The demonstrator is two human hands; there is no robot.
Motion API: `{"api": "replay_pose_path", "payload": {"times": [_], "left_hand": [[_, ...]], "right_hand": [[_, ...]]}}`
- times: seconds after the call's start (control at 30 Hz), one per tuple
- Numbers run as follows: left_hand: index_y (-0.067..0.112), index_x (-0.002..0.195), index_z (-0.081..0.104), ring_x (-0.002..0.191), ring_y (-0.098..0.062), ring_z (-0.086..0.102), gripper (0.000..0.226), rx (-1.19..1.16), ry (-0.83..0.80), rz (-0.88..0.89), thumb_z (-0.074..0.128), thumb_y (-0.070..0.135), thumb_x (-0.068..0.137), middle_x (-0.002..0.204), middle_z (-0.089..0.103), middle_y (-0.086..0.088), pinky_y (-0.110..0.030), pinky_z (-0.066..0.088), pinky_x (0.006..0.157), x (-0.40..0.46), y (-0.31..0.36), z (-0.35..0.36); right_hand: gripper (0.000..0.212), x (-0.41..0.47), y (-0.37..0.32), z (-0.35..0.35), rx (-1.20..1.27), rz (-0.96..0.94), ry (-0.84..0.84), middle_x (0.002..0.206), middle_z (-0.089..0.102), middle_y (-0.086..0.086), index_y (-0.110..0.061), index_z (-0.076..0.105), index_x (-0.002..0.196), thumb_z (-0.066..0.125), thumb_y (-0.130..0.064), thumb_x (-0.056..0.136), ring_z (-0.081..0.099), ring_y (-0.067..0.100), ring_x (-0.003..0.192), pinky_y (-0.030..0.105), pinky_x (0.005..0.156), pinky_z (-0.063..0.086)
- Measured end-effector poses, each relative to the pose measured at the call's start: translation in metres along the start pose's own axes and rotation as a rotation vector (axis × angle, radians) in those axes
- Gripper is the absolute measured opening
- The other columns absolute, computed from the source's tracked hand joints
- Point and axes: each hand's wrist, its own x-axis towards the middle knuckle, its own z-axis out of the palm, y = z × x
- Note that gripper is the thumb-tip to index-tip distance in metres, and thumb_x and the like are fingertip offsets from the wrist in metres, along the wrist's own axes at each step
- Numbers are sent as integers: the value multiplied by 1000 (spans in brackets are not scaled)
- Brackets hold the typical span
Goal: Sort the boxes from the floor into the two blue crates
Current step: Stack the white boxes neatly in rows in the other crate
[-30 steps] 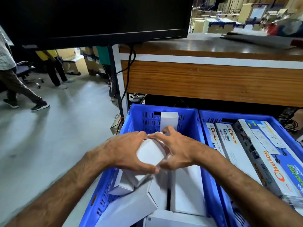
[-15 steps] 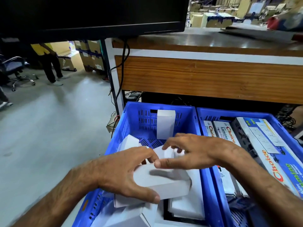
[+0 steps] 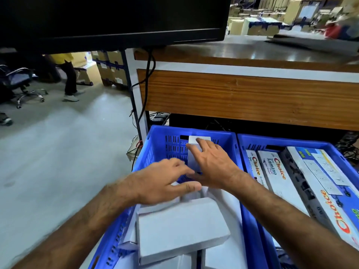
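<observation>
Two blue plastic crates with slotted walls are sitting side by side on the floor below a wood-grain table (image 3: 242,98). The left crate (image 3: 165,133) is holding plain white cardboard boxes, matte and rectangular; one flat white box (image 3: 180,228) is lying tilted on top of the pile, and one upright white box (image 3: 194,152) is standing against the far wall. The right crate (image 3: 287,140) is holding long printed boxes (image 3: 279,183) with glossy red "Choice" lettering, lying lengthwise in a row. The left hand (image 3: 163,181) is hovering over the white pile, fingers straight and spread, its grip open and holding nothing. The right hand (image 3: 211,164) is reaching to the upright white box, straight fingers lying against its face, grip open. A black monitor (image 3: 112,20) is overhanging the table's edge, a black cable (image 3: 147,74) dangling beneath. A wheeled office chair (image 3: 21,82) is standing far left on the smooth grey floor (image 3: 58,152).
</observation>
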Motion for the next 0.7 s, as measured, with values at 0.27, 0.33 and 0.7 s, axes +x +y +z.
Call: {"api": "replay_pose_path", "payload": {"times": [0.27, 0.33, 0.7], "left_hand": [[21, 163, 18, 157, -33, 5, 88, 604, 125, -224, 35, 74, 95, 170, 4, -19, -52, 2, 127, 85, -47, 4], [20, 163, 15, 158, -33, 0, 90, 624, 120, -217, 35, 75, 95, 170, 0, -19, -52, -1, 127, 99, -61, 7], [24, 153, 37, 134, -26, 46, 79, 527, 202, -209, 58, 65, 89, 149, 45, -6, -40, 38, 113, 122, -112, 14]], "right_hand": [[93, 46, 23, 28, -103, 104, -48, 154, 30, 19, -17, 10, 162, 61, -54, 92, 35, 36, 140, 48, 115, 36], [89, 52, 31, 38, -104, 113, -67, 148, 35, 14, -20, 9, 162, 62, -44, 94, 38, 34, 135, 46, 110, 40], [53, 77, 36, 48, 74, 225, -50, 134, 38, 11, -17, 42, 130, 71, -36, 90, 49, 34, 118, 43, 73, 49]]}}
